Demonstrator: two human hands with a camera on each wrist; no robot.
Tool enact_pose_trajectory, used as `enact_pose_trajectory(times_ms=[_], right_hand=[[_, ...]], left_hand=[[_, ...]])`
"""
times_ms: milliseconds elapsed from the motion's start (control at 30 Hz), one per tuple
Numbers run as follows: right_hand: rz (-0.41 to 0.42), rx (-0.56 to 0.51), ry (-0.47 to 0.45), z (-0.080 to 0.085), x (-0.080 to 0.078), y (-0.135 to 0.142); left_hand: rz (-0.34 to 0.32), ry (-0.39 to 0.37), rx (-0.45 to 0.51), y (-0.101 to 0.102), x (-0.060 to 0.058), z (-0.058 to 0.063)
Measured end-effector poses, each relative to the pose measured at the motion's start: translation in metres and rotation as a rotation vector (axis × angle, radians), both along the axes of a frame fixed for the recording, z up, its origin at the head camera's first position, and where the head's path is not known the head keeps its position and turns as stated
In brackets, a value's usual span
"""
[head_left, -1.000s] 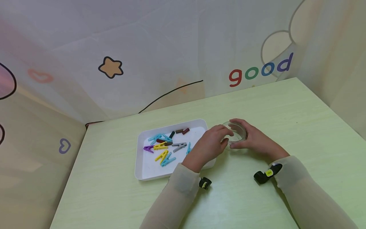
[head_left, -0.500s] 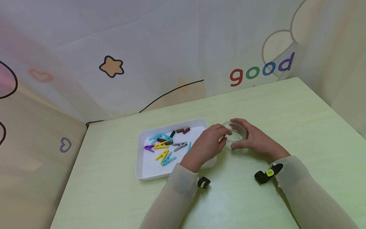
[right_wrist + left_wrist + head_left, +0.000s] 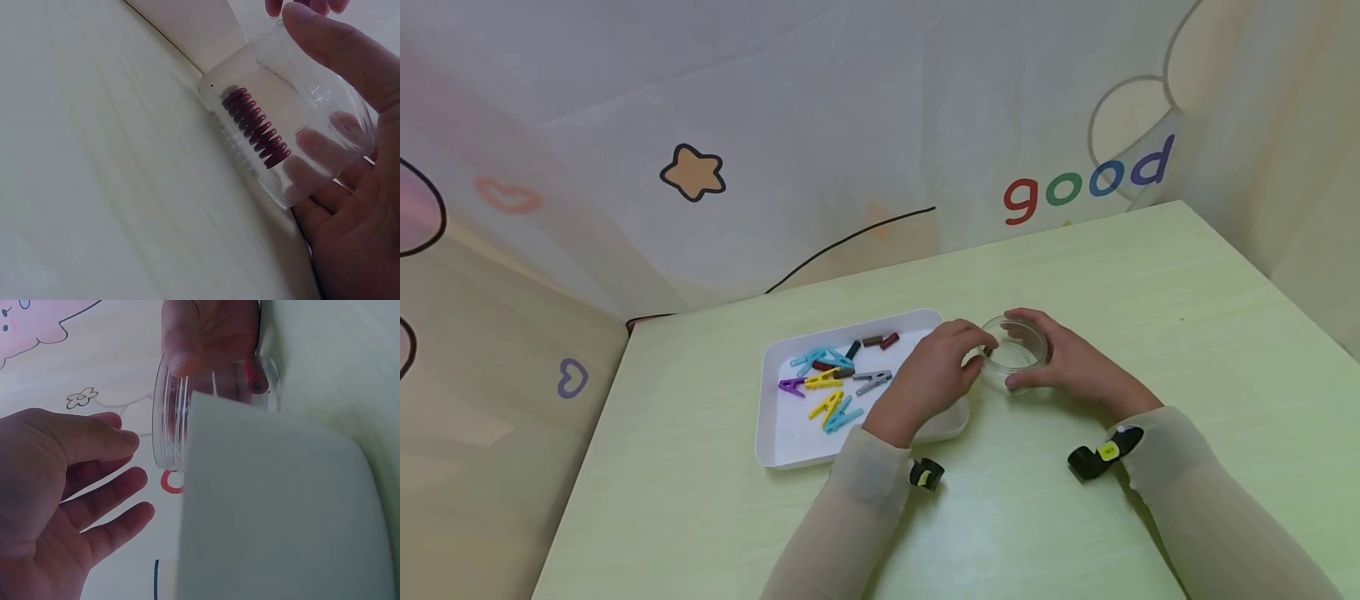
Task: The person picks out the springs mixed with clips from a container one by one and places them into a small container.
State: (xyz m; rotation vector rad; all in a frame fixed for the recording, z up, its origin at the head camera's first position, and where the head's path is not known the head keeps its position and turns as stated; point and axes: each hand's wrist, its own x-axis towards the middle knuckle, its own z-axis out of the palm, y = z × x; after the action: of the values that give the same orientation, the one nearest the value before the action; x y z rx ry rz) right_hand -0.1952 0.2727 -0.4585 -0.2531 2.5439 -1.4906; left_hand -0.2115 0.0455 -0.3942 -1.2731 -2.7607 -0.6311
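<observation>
My right hand (image 3: 1067,358) grips a clear jar (image 3: 1021,357) from its right side, thumb in front and fingers round the back. Inside the jar lies a dark red coil spring (image 3: 255,128), plain in the right wrist view. My left hand (image 3: 928,375) is just left of the jar's rim, over the right side of the white tray (image 3: 790,437). In the left wrist view its fingers (image 3: 106,497) are loosely bent and apart from the jar, with nothing between them.
In the tray lie light blue clothespins (image 3: 842,415), yellow clothespins (image 3: 827,406), a purple clothespin (image 3: 792,386) and a grey clothespin (image 3: 873,380). Several springs sit among them, including a brown spring (image 3: 872,341) and a red spring (image 3: 889,341). A printed curtain (image 3: 820,150) hangs behind the table.
My left hand has drawn back leftward from the jar's opening and now covers the light blue clothespin on the tray's right side. My right hand and the jar have stayed in place.
</observation>
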Motion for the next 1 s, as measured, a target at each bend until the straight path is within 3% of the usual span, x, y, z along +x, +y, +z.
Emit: enact_pose_trajectory(times_ms=[733,1000], right_hand=[[-0.012,0.025,0.001,0.002,0.0,-0.001],[-0.004,0.024,0.004,0.004,0.001,-0.001]], left_hand=[[0.116,-0.099,-0.062,-0.012,-0.009,0.005],[0.133,-0.09,-0.065,-0.019,-0.012,0.008]])
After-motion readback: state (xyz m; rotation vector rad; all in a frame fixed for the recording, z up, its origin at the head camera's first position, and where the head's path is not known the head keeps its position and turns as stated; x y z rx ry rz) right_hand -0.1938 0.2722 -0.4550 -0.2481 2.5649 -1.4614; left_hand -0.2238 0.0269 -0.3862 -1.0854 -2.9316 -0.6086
